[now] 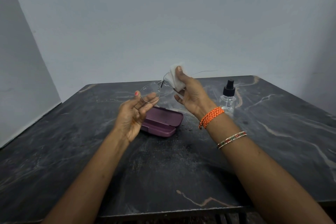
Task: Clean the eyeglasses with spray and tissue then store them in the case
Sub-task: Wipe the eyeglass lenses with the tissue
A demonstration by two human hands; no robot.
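A: Two hands up over the table (72, 151). Your left hand (133, 114) sits palm-up, fingers loosely curled, pinching one lens rim of the eyeglasses (154, 91).

B: Right?

A: Your right hand (190, 94) grips the folded tissue (175, 78), thumb pressing it onto the other lens. One temple arm sticks out right, past the tissue.

B: Case?

A: Purple case (161, 122) lies open on the table just below your left hand, nothing in it.

B: Spray?

A: Clear spray bottle (227, 99), black nozzle, upright beside your right wrist. Orange thread band (211, 116) and beaded bangle (231, 139) on that arm.
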